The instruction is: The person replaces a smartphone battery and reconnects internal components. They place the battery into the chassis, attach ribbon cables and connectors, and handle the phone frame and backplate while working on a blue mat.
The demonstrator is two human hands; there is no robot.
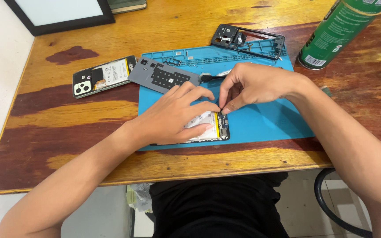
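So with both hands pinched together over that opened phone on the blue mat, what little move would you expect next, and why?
Probably a gentle upward pull. The right hand pinches something tiny at the top edge of the opened phone with its white battery, while the left hand lies flat over it on the blue rubber mat, steadying it. What is pinched is too small to identify.

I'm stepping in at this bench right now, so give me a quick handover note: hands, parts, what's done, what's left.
Left hand: flat on the opened phone, steadying it on the blue repair mat.
Right hand: fingertips pinching at the phone's top edge; what they grip is too small to tell.
Done: back cover off, battery exposed.
Nearby: grey cover panel, black frame, second opened phone.
Left: the phone remains in pieces.
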